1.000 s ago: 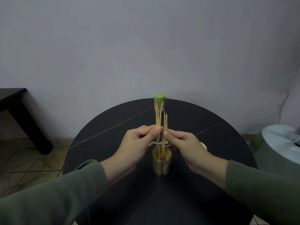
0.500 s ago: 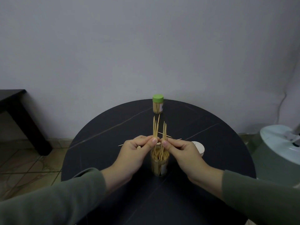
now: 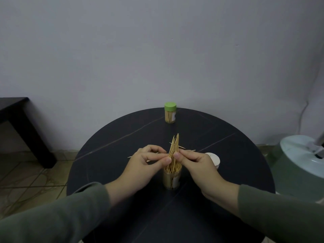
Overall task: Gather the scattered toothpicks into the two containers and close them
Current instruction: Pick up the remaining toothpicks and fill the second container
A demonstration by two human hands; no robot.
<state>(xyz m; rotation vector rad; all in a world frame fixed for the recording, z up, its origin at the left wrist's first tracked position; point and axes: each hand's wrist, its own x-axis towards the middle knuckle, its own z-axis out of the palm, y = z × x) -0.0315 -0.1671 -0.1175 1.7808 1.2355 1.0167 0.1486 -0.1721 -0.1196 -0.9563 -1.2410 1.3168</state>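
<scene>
White lid [image 3: 213,159], apparently, sits half-hidden behind the right hand [image 3: 196,163].

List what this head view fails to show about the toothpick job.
- Loose toothpicks on the table: the left hand and right hand hide some, so no count.
- Open container: fill level unclear through the bundle.
- White lid: partly behind the right hand.

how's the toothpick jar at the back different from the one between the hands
The back jar is closed with a green lid; the near jar is open, with no lid on it. The back jar stands alone and untouched at the far edge of the table; above the near jar, the left hand and right hand pinch a toothpick bundle that sticks up out of its mouth. Both are clear, upright and hold toothpicks.
</scene>
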